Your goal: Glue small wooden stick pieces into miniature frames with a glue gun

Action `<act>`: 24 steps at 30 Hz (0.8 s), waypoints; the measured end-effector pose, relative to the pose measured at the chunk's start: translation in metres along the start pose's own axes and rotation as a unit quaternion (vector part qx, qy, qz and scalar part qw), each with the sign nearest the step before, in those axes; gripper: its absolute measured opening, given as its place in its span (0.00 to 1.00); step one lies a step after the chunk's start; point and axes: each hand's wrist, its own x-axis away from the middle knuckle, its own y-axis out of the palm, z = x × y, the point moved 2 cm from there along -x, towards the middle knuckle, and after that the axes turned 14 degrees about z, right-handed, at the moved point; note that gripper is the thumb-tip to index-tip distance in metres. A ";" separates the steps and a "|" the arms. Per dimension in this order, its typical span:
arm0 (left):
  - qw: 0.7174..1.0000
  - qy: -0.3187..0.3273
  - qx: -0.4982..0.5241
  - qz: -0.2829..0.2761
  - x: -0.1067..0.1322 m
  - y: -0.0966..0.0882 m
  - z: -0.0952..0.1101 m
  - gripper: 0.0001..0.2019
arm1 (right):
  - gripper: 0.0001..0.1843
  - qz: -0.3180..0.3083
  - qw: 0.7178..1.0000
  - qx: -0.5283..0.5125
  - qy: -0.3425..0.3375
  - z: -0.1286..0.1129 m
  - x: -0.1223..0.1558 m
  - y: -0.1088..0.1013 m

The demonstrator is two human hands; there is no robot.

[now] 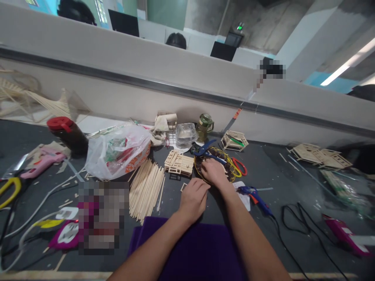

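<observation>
My right hand point(215, 171) reaches into a yellow-rimmed round basket point(236, 171), its fingers curled down among the contents. What it touches there is hidden under the fingers. My left hand point(193, 198) is just in front of the basket, fingers pressed together; anything between them is too small or covered to make out. A small wooden stick frame point(183, 187) lies by the left knuckles. Behind that hand sits a stack of wooden stick frames point(178, 163). Blue-handled pliers point(205, 147) rest across the basket's back rim, with red-handled scissors point(240, 167) at its right.
Loose wooden sticks point(146, 189) lie left of my hands, near a plastic bag point(118, 150) and a red-lidded bottle point(68, 132). To the right are a blue glue gun point(256, 199) and its black cord. A purple cloth point(199, 249) is beneath my forearms. A low partition point(164, 70) stands behind.
</observation>
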 end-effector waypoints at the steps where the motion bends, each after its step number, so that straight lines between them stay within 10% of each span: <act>1: 0.999 -0.045 0.022 0.014 0.001 0.002 -0.003 0.11 | 0.08 0.019 1.000 -0.009 0.012 0.000 0.004 -0.004; 4: 0.950 -0.266 0.155 0.059 0.003 0.008 -0.019 0.11 | 0.09 0.073 0.995 -0.042 0.046 -0.006 0.023 -0.020; 6: 0.853 -0.427 0.296 0.048 0.005 0.014 -0.030 0.18 | 0.10 0.106 0.989 -0.086 0.055 -0.017 0.040 -0.030; 10: 0.739 -0.485 0.467 0.021 0.005 0.017 -0.033 0.21 | 0.08 0.189 0.949 -0.247 0.055 -0.047 0.070 -0.045; 19: 0.683 -0.505 0.522 -0.070 0.005 0.011 -0.027 0.15 | 0.12 0.206 0.972 -0.069 0.090 -0.073 0.106 -0.066; 24: 0.692 -0.507 0.514 -0.017 0.009 0.008 -0.026 0.12 | 0.17 0.167 0.939 0.033 0.300 -0.053 0.142 -0.062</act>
